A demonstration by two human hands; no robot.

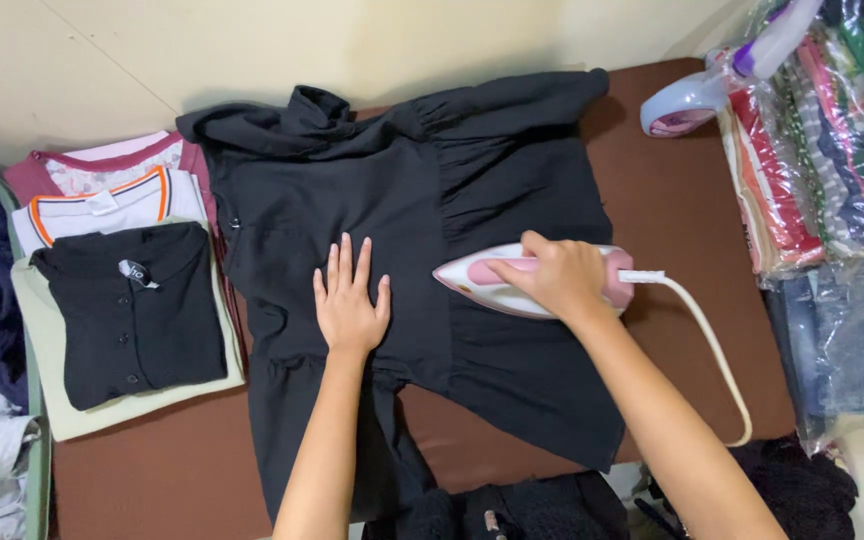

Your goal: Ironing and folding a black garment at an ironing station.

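A black garment [392,250] lies spread across the middle of the frame on a brown padded surface [692,260], its collar bunched toward the upper centre and its sleeves and gathered skirt fanning out to the right and lower edges. The left hand [350,300] rests flat on the cloth just left of centre, fingers spread wide and palm down, holding nothing. Just beside it, to the right, the right hand [557,278] is wrapped around the handle of a pink and white iron [482,285], whose pointed tip faces left toward the left hand; the soleplate appears to sit on the fabric, though the hand covers much of the iron's body. A white cord [717,355] runs from the back of the iron and loops down toward the lower right. At the left of the frame sits a stack of folded clothes [127,300], with a black buttoned shirt on top and striped collars showing above it. In the upper right corner a pale purple spray bottle [697,95] lies tipped beside a pile of folded fabrics in clear plastic bags [832,150]. More dark cloth is heaped along the bottom edge.
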